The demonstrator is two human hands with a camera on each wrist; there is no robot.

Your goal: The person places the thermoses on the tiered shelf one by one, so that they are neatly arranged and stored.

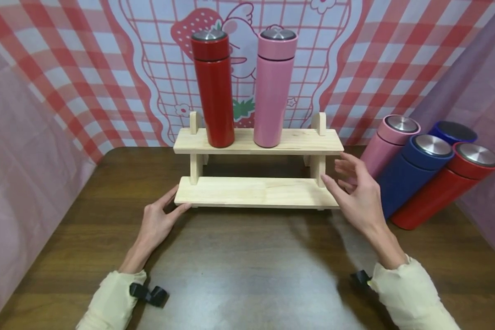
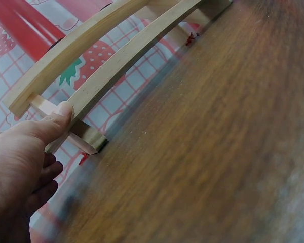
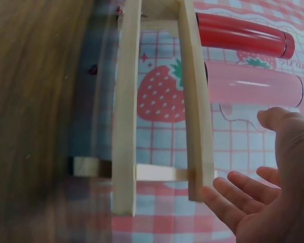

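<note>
A two-tier wooden rack (image 1: 255, 191) stands on the brown table (image 1: 247, 266). On its upper shelf stand a red flask (image 1: 213, 89) and a pink flask (image 1: 274, 87), both upright. My left hand (image 1: 160, 222) rests at the lower shelf's left corner, thumb (image 2: 58, 119) touching the wood (image 2: 111, 63). My right hand (image 1: 356, 190) hovers open by the rack's right end, fingers spread, holding nothing. The right wrist view shows those fingers (image 3: 228, 200) just off the shelf end (image 3: 197, 126).
Several flasks lie leaning at the right: pink (image 1: 385, 144), blue (image 1: 414, 172), red (image 1: 441, 192) and another blue (image 1: 451, 132) behind. A red-checked strawberry backdrop (image 1: 107, 68) closes the back. Pink cloth (image 1: 20, 174) hangs at the left.
</note>
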